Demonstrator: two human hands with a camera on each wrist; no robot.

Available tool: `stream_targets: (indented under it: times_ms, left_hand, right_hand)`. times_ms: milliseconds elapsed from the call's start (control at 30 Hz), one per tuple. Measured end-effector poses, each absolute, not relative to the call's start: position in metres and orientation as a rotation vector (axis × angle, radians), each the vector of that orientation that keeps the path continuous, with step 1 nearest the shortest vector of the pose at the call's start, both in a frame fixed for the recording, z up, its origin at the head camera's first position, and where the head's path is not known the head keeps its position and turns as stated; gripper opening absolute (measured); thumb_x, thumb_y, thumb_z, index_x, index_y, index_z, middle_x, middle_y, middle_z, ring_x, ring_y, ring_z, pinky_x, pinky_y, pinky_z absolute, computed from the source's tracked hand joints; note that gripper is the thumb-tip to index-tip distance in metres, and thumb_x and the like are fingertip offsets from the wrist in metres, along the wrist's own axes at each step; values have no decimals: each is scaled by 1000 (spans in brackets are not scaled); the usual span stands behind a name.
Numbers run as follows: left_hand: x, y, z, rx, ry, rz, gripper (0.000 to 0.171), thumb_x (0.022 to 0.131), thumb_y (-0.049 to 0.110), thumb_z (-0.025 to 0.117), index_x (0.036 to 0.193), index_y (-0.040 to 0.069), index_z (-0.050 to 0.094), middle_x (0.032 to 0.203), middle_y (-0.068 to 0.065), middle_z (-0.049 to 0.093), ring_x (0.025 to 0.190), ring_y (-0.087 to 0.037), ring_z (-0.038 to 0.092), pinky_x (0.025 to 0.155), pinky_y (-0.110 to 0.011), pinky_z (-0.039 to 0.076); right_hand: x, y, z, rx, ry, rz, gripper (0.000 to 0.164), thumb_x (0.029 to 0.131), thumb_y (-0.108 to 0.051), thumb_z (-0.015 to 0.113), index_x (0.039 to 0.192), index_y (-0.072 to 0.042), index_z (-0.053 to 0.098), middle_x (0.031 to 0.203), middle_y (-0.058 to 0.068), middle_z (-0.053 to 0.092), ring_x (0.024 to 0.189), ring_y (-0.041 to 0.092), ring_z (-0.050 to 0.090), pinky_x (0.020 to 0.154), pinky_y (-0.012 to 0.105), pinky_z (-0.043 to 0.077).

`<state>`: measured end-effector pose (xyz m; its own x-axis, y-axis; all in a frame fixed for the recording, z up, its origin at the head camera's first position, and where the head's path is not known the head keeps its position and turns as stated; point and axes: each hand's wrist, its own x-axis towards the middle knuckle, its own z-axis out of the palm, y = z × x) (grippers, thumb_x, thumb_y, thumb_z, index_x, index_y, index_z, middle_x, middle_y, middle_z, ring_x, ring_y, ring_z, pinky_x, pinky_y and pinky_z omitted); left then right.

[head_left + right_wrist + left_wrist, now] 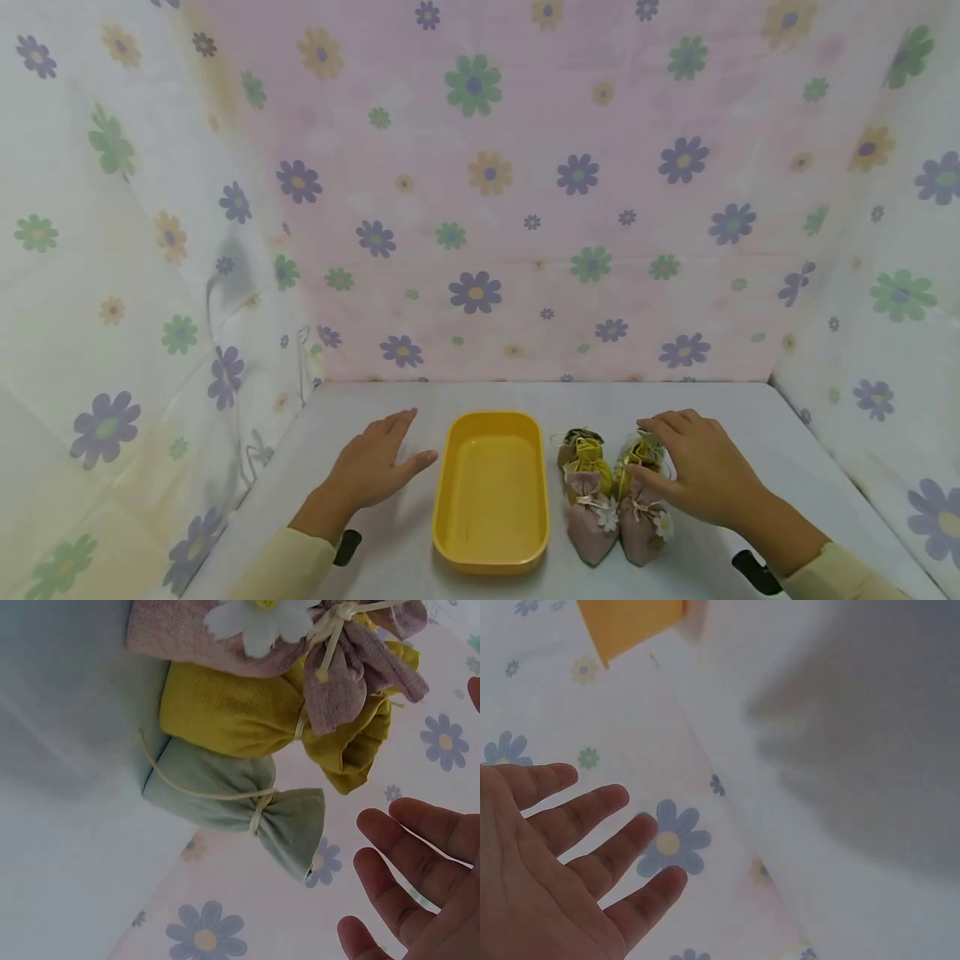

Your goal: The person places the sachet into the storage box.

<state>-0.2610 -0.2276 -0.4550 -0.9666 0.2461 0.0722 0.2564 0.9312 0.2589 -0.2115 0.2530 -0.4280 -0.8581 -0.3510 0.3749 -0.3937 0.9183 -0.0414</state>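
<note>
Fingers spread, my left hand (pixel 367 467) hovers left of a yellow rectangular tray (pixel 491 508) and holds nothing. The left wrist view shows its palm with the fingers extended. To the right of the tray stand several small drawstring cloth pouches in two rows: dusty pink pouches (pixel 592 537) with white flowers in front, mustard yellow ones (pixel 589 457) behind, greyish green at the back. My right hand (pixel 705 462) reaches over beside the right row, its fingers extended. In the right wrist view a gap separates the fingers from the green pouch (pixel 214 780), tied with a cream cord.
The tray and pouches stand on a white table (pixel 405 533). Flower-printed cloth (pixel 525 208) encloses the back and both sides. A dark band (pixel 756 572) is at the right wrist, another (pixel 347 547) at the left.
</note>
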Motion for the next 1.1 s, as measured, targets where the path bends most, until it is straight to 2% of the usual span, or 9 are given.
stream_targets:
  times_ms: [267, 533, 733, 833, 967, 1100]
  left_hand:
    - [-264, -217, -460, -394, -3027, -489, 97, 91, 86, 39, 163, 20, 32, 163, -11, 42, 146, -38, 44, 115, -67, 39]
    - [-268, -203, -468, -364, -3043, -644, 89, 95, 78, 47, 163, 22, 32, 164, -10, 40, 147, -37, 43, 115, -68, 38]
    - [-269, -195, -477, -337, -3047, -781, 87, 96, 74, 51, 163, 22, 32, 165, -11, 39, 148, -38, 41, 117, -67, 35]
    - [-269, -192, -479, -334, -3032, -876, 87, 95, 74, 53, 162, 22, 34, 163, -10, 41, 143, -35, 48, 116, -65, 39]
    - [-269, -189, -484, -335, -3001, -978, 84, 96, 69, 57, 161, 20, 36, 157, -7, 48, 132, -30, 57, 108, -60, 49]
    - [-272, -186, -487, -326, -2965, -1072, 80, 97, 63, 61, 159, 18, 38, 153, -8, 52, 130, -28, 58, 102, -56, 55]
  right_hand:
    - [-213, 241, -434, 563, -2676, 185, 65, 89, -70, 66, 130, -19, 69, 123, 0, 70, 114, 27, 62, 93, 61, 50]
    - [-211, 228, -435, 590, -2653, 259, 47, 87, -57, 76, 119, -23, 73, 114, -6, 72, 108, 23, 62, 93, 60, 49]
    - [-214, 221, -444, 604, -2655, 297, 46, 86, -67, 73, 112, -28, 73, 104, -13, 71, 103, 16, 59, 96, 57, 48]
    - [-215, 218, -447, 600, -2667, 307, 45, 85, -69, 72, 109, -31, 73, 100, -18, 70, 101, 12, 57, 98, 55, 47]
    - [-215, 212, -450, 586, -2694, 313, 40, 85, -68, 73, 105, -33, 74, 94, -21, 69, 96, 9, 53, 93, 48, 45]
    - [-214, 207, -452, 564, -2713, 311, 40, 83, -71, 72, 100, -35, 75, 89, -22, 68, 92, 7, 51, 90, 46, 43]
